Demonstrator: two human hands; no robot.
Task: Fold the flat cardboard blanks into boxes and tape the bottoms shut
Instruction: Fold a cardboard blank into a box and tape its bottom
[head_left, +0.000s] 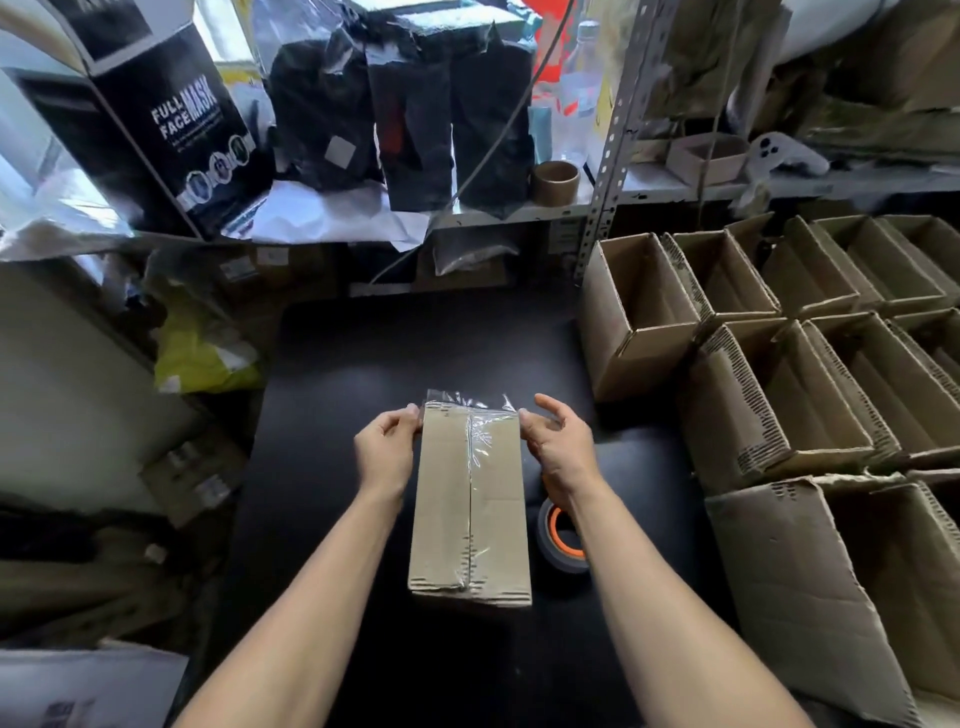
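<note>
box plain brown | tape roll grey, orange core | table black

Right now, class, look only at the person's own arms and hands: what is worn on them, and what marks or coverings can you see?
Nothing is worn. The left hand and the right hand are bare, with no gloves, and no rings show. Both forearms are uncovered from wrist to the picture's lower edge, so no sleeves appear. No watch, bracelet, strap or cable shows on either wrist, and no markings are visible.

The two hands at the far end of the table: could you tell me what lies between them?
In the head view, the taped cardboard box lies between the left hand and right hand, its far end at their fingertips.
</note>
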